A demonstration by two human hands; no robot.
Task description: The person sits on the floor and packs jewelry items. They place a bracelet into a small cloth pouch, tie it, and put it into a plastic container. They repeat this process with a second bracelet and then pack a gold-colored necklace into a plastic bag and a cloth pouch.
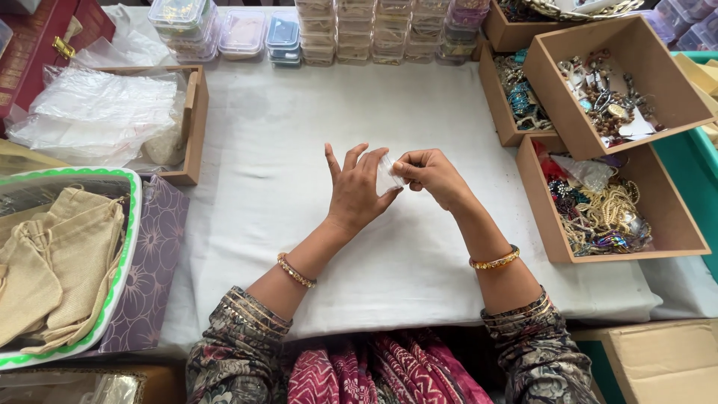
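Both hands meet over the middle of the white cloth [314, 247] that covers the worktop. Between them is a small clear plastic pouch [387, 174], held above the cloth and not resting on it. The left hand [357, 191] has its 4 fingers spread and pointing up, its thumb [389, 199] pressed against the pouch's lower edge, so its grip is loose but in contact with the pouch. The right hand [430, 176] is curled, its fingertips [399, 170] pinching the pouch's right side in a closed grip. What the pouch contains cannot be told. Each wrist carries a gold bangle [296, 271].

To the right stand 3 open wooden boxes: the nearest wooden box [532, 196] holds pearl strands and mixed jewellery, the upper box [557, 112] holds metal trinkets, and a third box [491, 88] behind it holds teal pieces. At the far edge, stacks of clear lidded containers [321, 30] stand in a row. To the left, a wooden tray [196, 120] holds clear plastic bags [97, 112], and nearer, a green-rimmed tray [133, 224] holds beige drawstring pouches [60, 262].
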